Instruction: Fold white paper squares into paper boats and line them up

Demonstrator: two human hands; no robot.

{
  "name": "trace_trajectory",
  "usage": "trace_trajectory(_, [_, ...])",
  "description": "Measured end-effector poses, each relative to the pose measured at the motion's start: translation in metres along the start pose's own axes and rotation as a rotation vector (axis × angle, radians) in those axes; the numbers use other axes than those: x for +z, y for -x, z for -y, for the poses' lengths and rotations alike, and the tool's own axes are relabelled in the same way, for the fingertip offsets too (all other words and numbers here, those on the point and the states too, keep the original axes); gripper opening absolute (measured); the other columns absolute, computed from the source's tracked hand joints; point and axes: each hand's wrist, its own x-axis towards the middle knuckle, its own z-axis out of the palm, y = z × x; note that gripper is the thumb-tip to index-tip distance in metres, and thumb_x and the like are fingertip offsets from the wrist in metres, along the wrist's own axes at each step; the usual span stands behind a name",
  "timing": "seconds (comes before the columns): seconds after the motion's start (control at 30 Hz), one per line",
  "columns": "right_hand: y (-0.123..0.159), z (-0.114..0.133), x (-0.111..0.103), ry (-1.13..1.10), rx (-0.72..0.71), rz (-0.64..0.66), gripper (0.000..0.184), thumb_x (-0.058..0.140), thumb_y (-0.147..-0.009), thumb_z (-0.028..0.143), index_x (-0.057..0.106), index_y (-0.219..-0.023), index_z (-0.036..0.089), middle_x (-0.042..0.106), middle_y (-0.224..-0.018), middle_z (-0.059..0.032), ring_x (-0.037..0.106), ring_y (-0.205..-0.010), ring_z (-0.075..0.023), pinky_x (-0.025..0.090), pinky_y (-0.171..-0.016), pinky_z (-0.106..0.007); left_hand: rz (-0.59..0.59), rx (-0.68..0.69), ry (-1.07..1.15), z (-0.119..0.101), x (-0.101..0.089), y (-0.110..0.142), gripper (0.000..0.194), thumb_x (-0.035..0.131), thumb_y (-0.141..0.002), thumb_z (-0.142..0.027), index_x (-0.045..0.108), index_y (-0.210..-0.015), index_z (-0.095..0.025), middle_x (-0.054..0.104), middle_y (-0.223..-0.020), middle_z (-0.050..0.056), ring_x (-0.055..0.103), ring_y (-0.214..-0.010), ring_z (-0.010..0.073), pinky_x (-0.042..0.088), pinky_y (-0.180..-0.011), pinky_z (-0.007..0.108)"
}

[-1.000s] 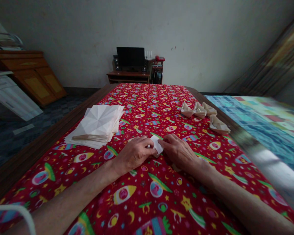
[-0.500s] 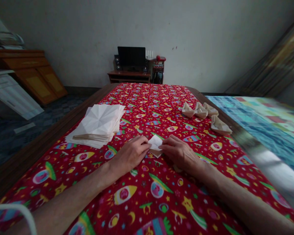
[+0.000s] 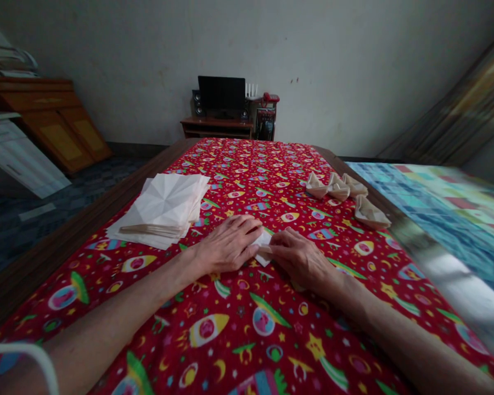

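A small folded piece of white paper [image 3: 264, 257] lies on the red patterned cloth [image 3: 247, 312], partly covered by both hands. My left hand [image 3: 231, 244] reaches over its left side, fingers curved across the top and thumb at the near edge. On the other side my right hand [image 3: 297, 254] pinches the paper's right edge between thumb and curled fingers. A flap is turned up along the near part. To the left sits a stack of creased white paper sheets [image 3: 164, 203]. Several folded paper boats [image 3: 371, 213] stand at the right.
A wooden table edge [image 3: 107, 230] shows beyond the cloth. Past the far end are a black monitor [image 3: 221, 94] and a red telephone [image 3: 270, 99]. A bed [image 3: 444, 219] is to the right, cabinets [image 3: 66, 126] to the left. A white cable [image 3: 41, 356] curves at lower left.
My left hand has slid up and right over the paper, its fingers now covering more of it. A flap of the paper has been folded at the near side. My right hand has barely moved.
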Motion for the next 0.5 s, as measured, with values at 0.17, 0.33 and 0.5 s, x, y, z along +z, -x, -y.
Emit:
trace_trajectory(0.17, [0.001, -0.001, 0.002, -0.007, 0.008, -0.001, 0.022, 0.045, -0.092, 0.019, 0.067, -0.096, 0.018, 0.06, -0.09, -0.0088, 0.052, -0.079, -0.0155, 0.045, -0.066, -0.026, 0.016, -0.012, 0.024, 0.002, 0.003, 0.008, 0.049, 0.043, -0.091, -0.041, 0.038, -0.135, -0.018, 0.04, -0.142, 0.008, 0.024, -0.136, 0.0238, 0.023, -0.111, 0.043])
trace_trajectory(0.33, [0.002, -0.003, 0.003, -0.026, 0.007, -0.015, 0.024, 0.044, -0.092, 0.02, 0.066, -0.099, 0.018, 0.061, -0.091, -0.0095, 0.054, -0.081, -0.0161, 0.046, -0.066, -0.027, -0.005, -0.053, 0.042, -0.007, 0.001, 0.019, 0.057, 0.044, -0.091, -0.044, 0.032, -0.14, -0.018, 0.041, -0.143, 0.008, 0.023, -0.138, 0.0233, 0.024, -0.112, 0.042])
trace_trajectory(0.5, [0.003, -0.007, 0.005, -0.079, 0.006, -0.036, 0.022, 0.047, -0.091, 0.021, 0.067, -0.101, 0.017, 0.064, -0.094, -0.0096, 0.057, -0.082, -0.0163, 0.048, -0.069, -0.027, -0.088, -0.034, 0.086, -0.007, 0.003, 0.026, 0.04, 0.048, -0.091, -0.032, 0.049, -0.128, -0.016, 0.05, -0.135, 0.009, 0.035, -0.13, 0.0227, 0.033, -0.108, 0.04])
